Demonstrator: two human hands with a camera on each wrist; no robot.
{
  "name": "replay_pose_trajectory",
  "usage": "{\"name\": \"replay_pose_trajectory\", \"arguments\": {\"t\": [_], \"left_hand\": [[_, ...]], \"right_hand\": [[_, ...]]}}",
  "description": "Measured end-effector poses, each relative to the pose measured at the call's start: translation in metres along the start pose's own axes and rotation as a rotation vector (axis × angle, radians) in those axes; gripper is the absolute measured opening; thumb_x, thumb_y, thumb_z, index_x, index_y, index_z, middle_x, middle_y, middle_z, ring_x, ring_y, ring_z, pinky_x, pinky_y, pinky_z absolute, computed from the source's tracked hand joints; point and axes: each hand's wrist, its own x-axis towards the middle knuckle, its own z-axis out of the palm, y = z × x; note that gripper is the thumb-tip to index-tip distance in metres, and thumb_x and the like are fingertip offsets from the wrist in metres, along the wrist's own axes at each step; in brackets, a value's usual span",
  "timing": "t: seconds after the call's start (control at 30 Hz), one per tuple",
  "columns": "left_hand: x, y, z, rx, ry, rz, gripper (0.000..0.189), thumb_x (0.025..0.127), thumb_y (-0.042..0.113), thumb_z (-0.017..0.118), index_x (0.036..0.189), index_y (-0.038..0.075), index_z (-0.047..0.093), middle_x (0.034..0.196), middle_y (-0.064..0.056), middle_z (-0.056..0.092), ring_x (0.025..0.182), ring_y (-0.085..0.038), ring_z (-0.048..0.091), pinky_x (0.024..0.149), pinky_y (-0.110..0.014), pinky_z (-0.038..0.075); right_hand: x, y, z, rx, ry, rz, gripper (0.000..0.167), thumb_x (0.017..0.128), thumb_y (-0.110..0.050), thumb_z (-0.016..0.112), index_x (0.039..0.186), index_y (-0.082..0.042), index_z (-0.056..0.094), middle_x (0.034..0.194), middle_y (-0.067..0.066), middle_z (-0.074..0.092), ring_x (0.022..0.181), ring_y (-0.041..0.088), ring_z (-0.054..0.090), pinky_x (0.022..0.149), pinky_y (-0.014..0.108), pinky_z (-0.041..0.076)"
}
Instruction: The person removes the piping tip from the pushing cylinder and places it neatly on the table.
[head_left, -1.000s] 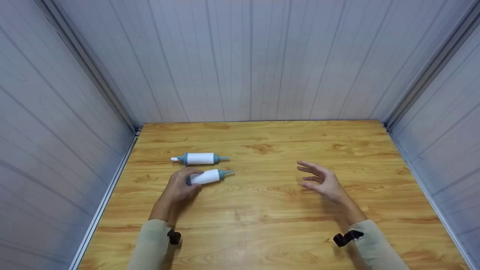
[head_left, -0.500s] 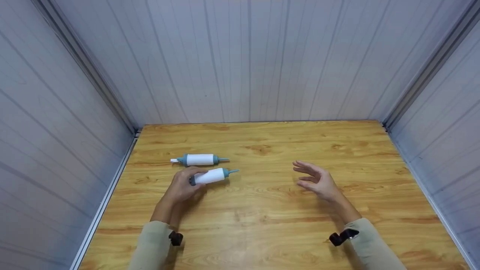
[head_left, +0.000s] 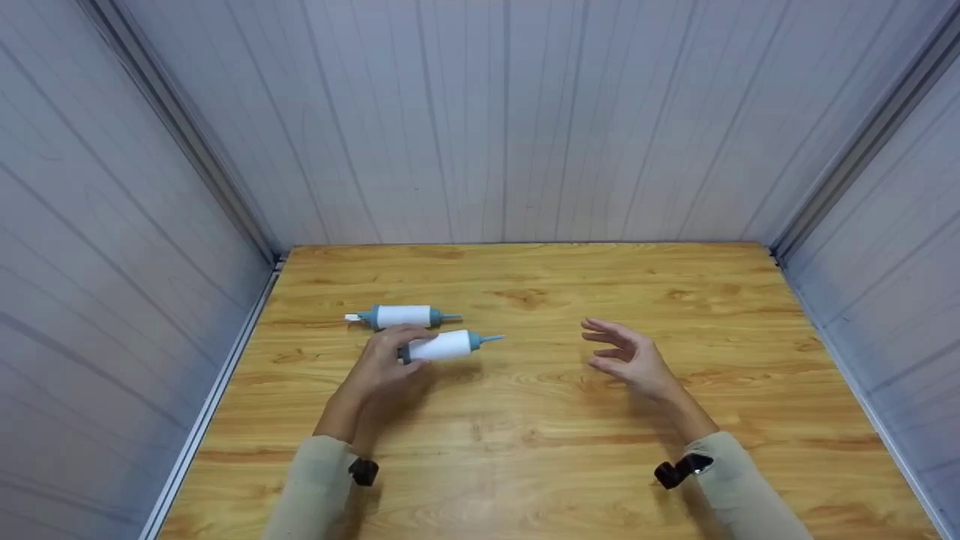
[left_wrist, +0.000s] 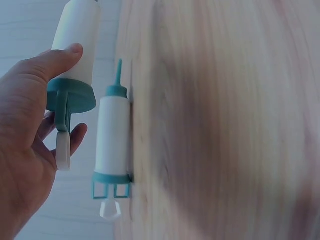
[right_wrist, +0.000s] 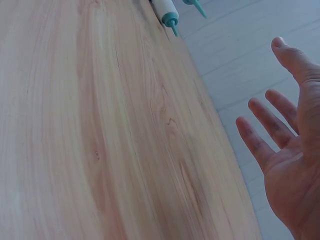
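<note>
A: Biggest first?
B: Pale panel walls [head_left: 510, 120], three sides. Then wood-grain table [head_left: 525, 480].
A: Arms?
B: Light sleeves, L [head_left: 311, 484] & R [head_left: 742, 484], blk device at each wrist.
A: R hand [head_left: 634, 362]?
B: Above table, R of ctr. Fingers apart & slightly bent, thumb away from them. Well apart from both dispensers.
A: L hand [head_left: 382, 364]?
B: Thumb & fingers clamped on rear of held dispenser [head_left: 448, 345], wht barrel w/ teal ends. It's raised off table, L of ctr, nozzle to R & a bit away from person.
A: Other one?
B: Second dispenser [head_left: 403, 316], same type, lying on table just beyond L hand, approx parallel to back edge, nozzle R.
A: Smallest?
B: Wht pull handle [left_wrist: 63, 151] on held unit, below teal flange in L wrist view; thin teal nozzle [head_left: 491, 338] at other end.
</note>
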Motion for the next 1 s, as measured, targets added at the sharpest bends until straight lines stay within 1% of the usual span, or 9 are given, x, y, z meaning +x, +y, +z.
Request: {"name": "replay_pose_trajectory", "arguments": {"t": [0.17, 0.27, 0.4, 0.5, 0.63, 0.7, 0.87, 1.0], "left_hand": [[0.008, 0.007, 0.004, -0.032, 0.001, 0.000, 0.041, 0.094, 0.005, 0.090, 0.134, 0.011, 0.082, 0.140, -0.015, 0.080, 0.136, -0.042, 0.072, 0.119, -0.065, 0.055], [0.012, 0.010, 0.005, -0.034, -0.003, 0.011, 0.041, 0.095, 0.007, 0.090, 0.135, 0.011, 0.081, 0.140, -0.016, 0.080, 0.136, -0.042, 0.072, 0.119, -0.066, 0.055], [0.016, 0.016, 0.006, -0.029, -0.014, 0.034, 0.041, 0.096, 0.008, 0.089, 0.136, 0.010, 0.080, 0.140, -0.017, 0.079, 0.135, -0.043, 0.072, 0.118, -0.066, 0.056], [0.017, 0.020, 0.007, -0.033, -0.009, 0.051, 0.043, 0.096, 0.007, 0.089, 0.137, 0.011, 0.080, 0.141, -0.017, 0.079, 0.135, -0.043, 0.072, 0.116, -0.066, 0.057], [0.018, 0.025, 0.009, -0.036, 0.000, 0.071, 0.044, 0.096, 0.008, 0.089, 0.139, 0.013, 0.080, 0.142, -0.015, 0.079, 0.135, -0.042, 0.073, 0.115, -0.065, 0.058], [0.019, 0.027, 0.010, -0.046, -0.001, 0.077, 0.045, 0.096, 0.008, 0.089, 0.139, 0.013, 0.080, 0.142, -0.014, 0.079, 0.135, -0.041, 0.073, 0.114, -0.065, 0.059], [0.018, 0.035, 0.014, -0.085, -0.014, 0.056, 0.044, 0.097, 0.009, 0.089, 0.139, 0.013, 0.080, 0.145, -0.014, 0.078, 0.137, -0.040, 0.072, 0.115, -0.064, 0.059], [0.019, 0.042, 0.019, -0.082, -0.012, 0.041, 0.043, 0.097, 0.010, 0.089, 0.139, 0.014, 0.081, 0.147, -0.015, 0.077, 0.139, -0.041, 0.071, 0.114, -0.062, 0.060]], "right_hand": [[0.006, -0.003, 0.004, -0.022, -0.018, 0.034, 0.067, 0.098, 0.010, 0.079, 0.161, 0.004, 0.057, 0.163, 0.033, 0.059, 0.142, 0.012, 0.070, 0.111, 0.037, 0.064], [0.010, -0.005, 0.007, -0.023, -0.019, 0.043, 0.067, 0.098, 0.009, 0.079, 0.161, 0.003, 0.058, 0.163, 0.035, 0.058, 0.142, 0.015, 0.070, 0.111, 0.035, 0.063], [0.016, -0.008, 0.010, -0.033, -0.030, 0.045, 0.067, 0.098, 0.008, 0.079, 0.161, 0.001, 0.058, 0.163, 0.032, 0.060, 0.143, 0.019, 0.070, 0.112, 0.033, 0.063], [0.020, -0.011, 0.010, -0.057, -0.050, 0.035, 0.067, 0.099, 0.007, 0.079, 0.162, 0.001, 0.058, 0.162, 0.029, 0.062, 0.144, 0.023, 0.070, 0.113, 0.039, 0.063], [0.024, -0.015, 0.010, -0.085, -0.063, 0.011, 0.067, 0.099, 0.007, 0.079, 0.161, 0.001, 0.058, 0.160, 0.030, 0.063, 0.143, 0.033, 0.070, 0.112, 0.046, 0.063], [0.025, -0.016, 0.010, -0.088, -0.066, 0.010, 0.066, 0.099, 0.008, 0.079, 0.161, 0.001, 0.058, 0.160, 0.033, 0.062, 0.143, 0.038, 0.069, 0.112, 0.047, 0.064], [0.027, -0.020, 0.017, -0.086, -0.087, 0.010, 0.063, 0.100, 0.005, 0.079, 0.160, 0.001, 0.059, 0.159, 0.035, 0.061, 0.143, 0.043, 0.067, 0.112, 0.052, 0.063], [0.030, -0.022, 0.025, -0.067, -0.103, 0.003, 0.063, 0.101, 0.004, 0.079, 0.160, 0.000, 0.059, 0.159, 0.034, 0.062, 0.143, 0.043, 0.067, 0.112, 0.048, 0.063]]}}
